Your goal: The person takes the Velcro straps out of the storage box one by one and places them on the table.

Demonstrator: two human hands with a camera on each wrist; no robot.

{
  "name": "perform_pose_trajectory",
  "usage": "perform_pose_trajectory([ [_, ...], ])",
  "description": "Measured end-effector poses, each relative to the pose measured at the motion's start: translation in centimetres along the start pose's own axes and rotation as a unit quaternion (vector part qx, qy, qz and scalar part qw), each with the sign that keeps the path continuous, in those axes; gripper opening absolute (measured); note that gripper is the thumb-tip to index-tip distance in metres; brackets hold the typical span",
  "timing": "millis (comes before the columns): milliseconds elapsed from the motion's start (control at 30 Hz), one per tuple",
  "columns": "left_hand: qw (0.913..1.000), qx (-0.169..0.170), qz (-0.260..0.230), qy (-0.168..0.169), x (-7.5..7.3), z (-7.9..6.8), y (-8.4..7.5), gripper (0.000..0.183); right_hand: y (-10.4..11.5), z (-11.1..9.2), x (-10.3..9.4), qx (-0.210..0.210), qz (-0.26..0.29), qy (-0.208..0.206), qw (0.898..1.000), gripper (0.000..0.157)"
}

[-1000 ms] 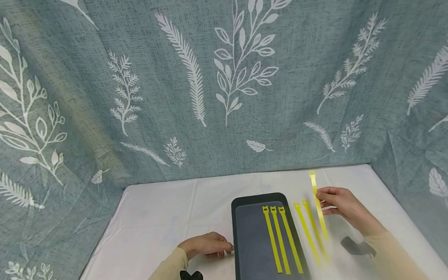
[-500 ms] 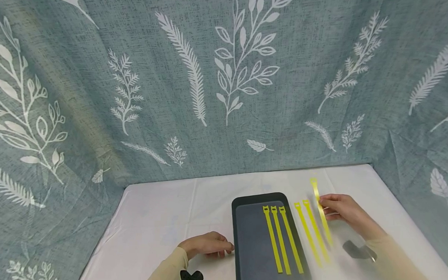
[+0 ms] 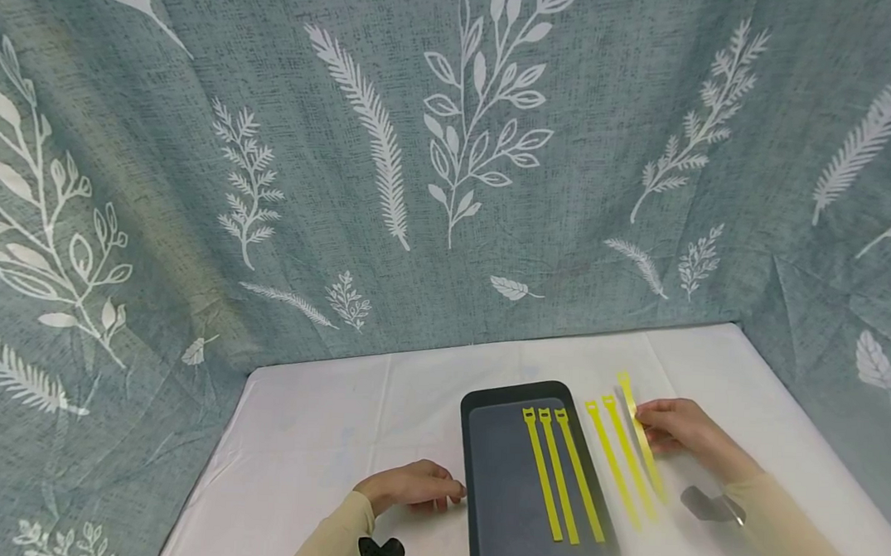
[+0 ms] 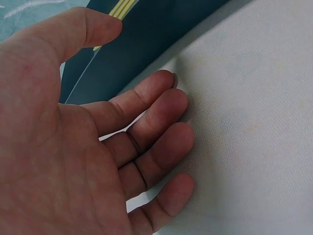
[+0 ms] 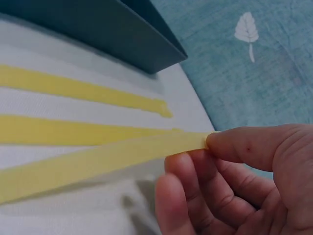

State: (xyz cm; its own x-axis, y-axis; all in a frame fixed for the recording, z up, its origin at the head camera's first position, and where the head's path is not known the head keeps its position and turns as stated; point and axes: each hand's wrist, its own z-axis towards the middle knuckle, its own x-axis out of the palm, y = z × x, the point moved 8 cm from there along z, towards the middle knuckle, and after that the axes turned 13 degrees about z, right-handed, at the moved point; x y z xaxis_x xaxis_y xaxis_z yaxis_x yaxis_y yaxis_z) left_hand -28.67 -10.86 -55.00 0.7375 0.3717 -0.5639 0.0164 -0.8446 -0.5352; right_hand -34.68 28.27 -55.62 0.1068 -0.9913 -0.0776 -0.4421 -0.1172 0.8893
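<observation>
Fig.: L hand and R hand on opp. sides of a dark tray, R w/ a yellow strip (clock per head view, tray = centre).
Nearest, at 9 o'clock: L fingers loosely bent, thumb apart, tips at tray's L rim; contact can't be told. White cloth runs thence to the table's L edge. In tray: three strips lie parallel nr. its 3 o'clock wall, bare floor twd. 9. Just outside, at 3: two strips flat on cloth, slotted ends twd. 11. Btwn. 2 & 3: R thumb and fingertips clamped on the yellow strip, raised off cloth, slanting 11 to 5 alongside the pair. More cloth, then table's R edge. Farthest, at 12: table's far edge, then leaf-print curtain.
</observation>
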Motion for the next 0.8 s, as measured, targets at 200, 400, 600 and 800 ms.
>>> perform_pose_trajectory([
  [200,1.0,0.0,0.002,0.001,-0.05,-0.04,-0.14,0.031,-0.44,0.02,-0.26,-0.008,-0.056,-0.015,0.998,0.035],
  [400,1.0,-0.004,0.005,-0.002,-0.07,-0.1,-0.15,0.031,-0.64,0.0,-0.39,-0.018,-0.094,-0.022,0.995,0.031],
  [600,1.0,-0.001,0.003,0.0,-0.05,-0.05,-0.22,0.031,-0.66,-0.08,-0.37,-0.015,-0.116,-0.026,0.993,0.025],
  [800,1.0,-0.003,0.006,0.001,-0.09,0.07,-0.06,0.03,-0.68,-0.04,-0.22,-0.015,-0.119,-0.029,0.992,0.022],
])
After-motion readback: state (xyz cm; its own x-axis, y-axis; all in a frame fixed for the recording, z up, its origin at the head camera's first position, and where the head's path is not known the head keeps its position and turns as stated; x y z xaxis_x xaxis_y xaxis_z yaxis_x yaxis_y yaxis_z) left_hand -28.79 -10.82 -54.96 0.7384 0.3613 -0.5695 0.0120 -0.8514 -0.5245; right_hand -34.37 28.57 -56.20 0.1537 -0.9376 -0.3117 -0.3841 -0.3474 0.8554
